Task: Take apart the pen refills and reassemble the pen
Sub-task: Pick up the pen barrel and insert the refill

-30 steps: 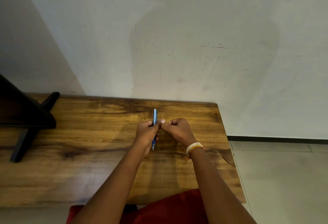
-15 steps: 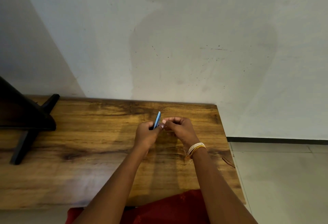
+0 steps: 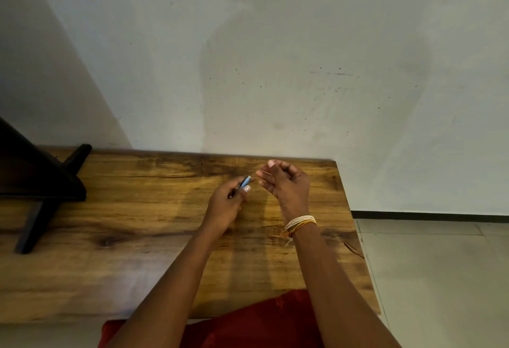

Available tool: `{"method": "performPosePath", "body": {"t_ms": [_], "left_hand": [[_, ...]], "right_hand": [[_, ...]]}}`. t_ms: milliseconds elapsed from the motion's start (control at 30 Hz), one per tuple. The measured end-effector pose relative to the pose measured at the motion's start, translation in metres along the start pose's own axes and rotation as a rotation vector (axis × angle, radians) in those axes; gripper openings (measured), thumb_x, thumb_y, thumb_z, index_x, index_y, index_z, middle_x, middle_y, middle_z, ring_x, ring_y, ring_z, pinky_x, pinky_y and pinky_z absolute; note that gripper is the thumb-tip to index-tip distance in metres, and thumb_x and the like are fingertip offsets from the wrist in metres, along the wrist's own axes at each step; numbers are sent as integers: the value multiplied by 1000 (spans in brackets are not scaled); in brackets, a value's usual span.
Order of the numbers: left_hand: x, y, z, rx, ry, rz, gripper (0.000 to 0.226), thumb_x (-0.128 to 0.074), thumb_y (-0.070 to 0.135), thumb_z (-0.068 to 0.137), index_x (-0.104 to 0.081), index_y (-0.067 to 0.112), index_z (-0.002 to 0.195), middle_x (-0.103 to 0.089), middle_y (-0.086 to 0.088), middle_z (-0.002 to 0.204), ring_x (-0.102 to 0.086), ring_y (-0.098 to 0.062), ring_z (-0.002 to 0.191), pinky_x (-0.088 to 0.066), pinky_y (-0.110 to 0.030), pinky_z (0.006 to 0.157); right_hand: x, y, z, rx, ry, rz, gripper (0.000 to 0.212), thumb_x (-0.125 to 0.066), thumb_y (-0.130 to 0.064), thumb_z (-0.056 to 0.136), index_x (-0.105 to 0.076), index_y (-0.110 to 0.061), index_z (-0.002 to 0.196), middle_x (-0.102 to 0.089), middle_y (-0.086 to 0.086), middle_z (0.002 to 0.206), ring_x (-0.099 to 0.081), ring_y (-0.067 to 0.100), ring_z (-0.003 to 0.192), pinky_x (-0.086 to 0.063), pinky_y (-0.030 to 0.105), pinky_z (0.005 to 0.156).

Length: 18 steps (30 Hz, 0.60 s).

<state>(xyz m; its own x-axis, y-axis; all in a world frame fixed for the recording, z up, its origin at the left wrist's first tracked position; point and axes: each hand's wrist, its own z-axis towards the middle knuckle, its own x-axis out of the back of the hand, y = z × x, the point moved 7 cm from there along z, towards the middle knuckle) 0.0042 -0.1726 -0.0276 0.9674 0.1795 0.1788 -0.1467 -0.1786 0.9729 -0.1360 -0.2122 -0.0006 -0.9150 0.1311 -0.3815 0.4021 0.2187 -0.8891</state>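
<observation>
Pen (image 3: 244, 183): I see a blue barrel tilted up and to the right, its upper end poking past my left fingers, a dark end showing lower left near the knuckles; it is held above the table, not lying on it.
Left hand (image 3: 224, 206): my fingers are closed around the pen, thumb pressed along the barrel.
Right hand (image 3: 286, 183): raised just beside the pen tip but apart from it, fingers curled inward, thumb and forefinger close together; I cannot tell whether they pinch any small part.
Bracelets (image 3: 300, 222): white and orange threads on my right wrist.
Table (image 3: 124, 251): wooden top against a pale wall.
Black stand (image 3: 41, 182): far left of the table.
</observation>
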Motion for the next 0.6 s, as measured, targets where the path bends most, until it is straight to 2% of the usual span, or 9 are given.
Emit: {"method": "performPosePath", "body": {"t_ms": [67, 167, 267, 367, 433, 533, 600], "left_hand": [[0, 0, 0, 5, 3, -21, 30, -54, 14, 92, -60, 21, 120, -63, 6, 84, -58, -8, 75, -48, -25, 67], [1, 1, 0, -15, 13, -6, 28, -54, 14, 92, -60, 21, 119, -63, 6, 86, -58, -7, 74, -48, -24, 69], [2, -1, 2, -24, 22, -8, 28, -54, 14, 92, -61, 17, 120, -62, 2, 92, -57, -6, 74, -48, -14, 62], [3, -1, 2, -26, 28, -33, 26, -54, 13, 92, -62, 19, 116, -61, 6, 85, -55, -6, 71, -46, -6, 54], [3, -2, 2, -24, 32, -42, 24, -54, 12, 92, -61, 25, 112, -61, 7, 79, -55, -4, 68, -46, -8, 55], [3, -4, 2, -18, 26, -42, 25, -54, 12, 92, -61, 23, 113, -61, 6, 78, -56, -5, 71, -49, -21, 63], [3, -4, 3, -20, 23, -42, 25, -54, 13, 92, -60, 25, 113, -61, 5, 79, -56, -6, 72, -48, -23, 64]], "right_hand": [[-2, 0, -1, 0, -28, -22, 6, -63, -8, 90, -61, -3, 93, -73, 15, 86, -74, 21, 68, -60, 30, 58], [-5, -1, -2, 12, -58, -77, 9, -60, -10, 93, -56, -3, 97, -73, 15, 86, -74, 23, 69, -60, 31, 55], [-6, -1, -3, 27, -70, -115, 6, -58, -12, 94, -55, -7, 94, -74, 14, 85, -75, 23, 70, -59, 30, 53], [-7, 0, -3, 30, -82, -141, 5, -58, -13, 95, -55, -9, 93, -74, 13, 84, -75, 23, 72, -58, 30, 53], [-9, 0, -3, 29, -94, -149, 5, -57, -13, 95, -55, -9, 93, -74, 12, 83, -75, 23, 73, -58, 30, 53], [-10, -1, -4, 38, -106, -160, 6, -57, -12, 95, -54, -7, 95, -74, 14, 84, -75, 24, 75, -58, 31, 54], [-10, -1, -4, 42, -110, -161, 6, -56, -12, 95, -54, -7, 95, -73, 15, 85, -75, 25, 75, -59, 31, 55]]}}
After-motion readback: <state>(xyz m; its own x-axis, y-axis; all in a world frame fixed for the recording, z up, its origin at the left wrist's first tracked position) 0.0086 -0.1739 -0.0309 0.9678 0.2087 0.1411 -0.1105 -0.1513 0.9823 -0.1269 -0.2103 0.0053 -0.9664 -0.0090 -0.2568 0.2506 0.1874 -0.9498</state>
